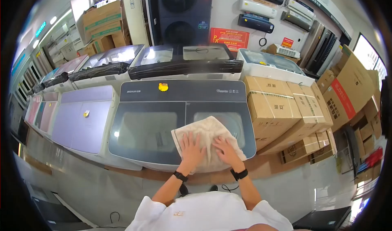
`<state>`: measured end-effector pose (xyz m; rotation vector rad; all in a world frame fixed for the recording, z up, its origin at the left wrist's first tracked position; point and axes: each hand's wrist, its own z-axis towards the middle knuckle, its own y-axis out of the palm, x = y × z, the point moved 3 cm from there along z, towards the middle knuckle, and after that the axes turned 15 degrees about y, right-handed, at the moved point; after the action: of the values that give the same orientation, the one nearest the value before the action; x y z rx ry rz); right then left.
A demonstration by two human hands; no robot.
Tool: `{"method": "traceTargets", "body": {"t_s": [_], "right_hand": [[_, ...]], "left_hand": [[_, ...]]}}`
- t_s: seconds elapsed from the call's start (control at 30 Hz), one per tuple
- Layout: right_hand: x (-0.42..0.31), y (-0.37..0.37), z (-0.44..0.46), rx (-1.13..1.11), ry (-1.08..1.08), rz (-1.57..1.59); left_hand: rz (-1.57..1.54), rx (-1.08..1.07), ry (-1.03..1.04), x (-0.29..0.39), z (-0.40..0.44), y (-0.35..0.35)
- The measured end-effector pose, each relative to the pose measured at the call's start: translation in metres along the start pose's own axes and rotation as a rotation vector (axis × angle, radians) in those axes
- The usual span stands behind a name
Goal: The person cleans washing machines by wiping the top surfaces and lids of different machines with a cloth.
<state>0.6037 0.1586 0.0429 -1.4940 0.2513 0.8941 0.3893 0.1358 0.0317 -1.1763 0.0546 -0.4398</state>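
Observation:
A beige cloth (210, 135) lies spread over the front right part of a dark-topped washing machine (153, 110), its near edge hanging at the front rim. My left hand (192, 149) rests flat on the left half of the cloth with its fingers spread. On the right half, my right hand (226, 150) lies with its fingers apart, pressing on the fabric. Both wrists wear black bands. A yellow sticker (163, 87) sits on the machine's back panel.
To the left stands a purple-topped washer (83, 116). Stacked cardboard boxes (271, 104) flank the machine on the right. Behind it is another washer with black wrap (183, 67) along its front. A black cable (230, 187) lies on the floor near my feet.

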Motion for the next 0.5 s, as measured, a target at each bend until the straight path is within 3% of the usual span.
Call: {"method": "traceTargets", "body": {"t_s": [0.17,0.27,0.4,0.5], "right_hand": [[-0.019,0.016,-0.019,-0.13,-0.133,-0.077],[-0.018,0.009,-0.054,0.003,-0.08,-0.134],[-0.012,-0.015,-0.06,0.01,0.066,-0.371],[-0.003,0.0,-0.034,0.136,0.045,-0.312]], "left_hand": [[0.017,0.018,0.027,0.006,-0.027,0.002],[0.009,-0.001,0.004,0.008,-0.058,-0.013],[-0.034,-0.058,-0.032,0.005,-0.061,-0.027],[-0.058,-0.081,-0.085,-0.001,-0.033,-0.024]]}}
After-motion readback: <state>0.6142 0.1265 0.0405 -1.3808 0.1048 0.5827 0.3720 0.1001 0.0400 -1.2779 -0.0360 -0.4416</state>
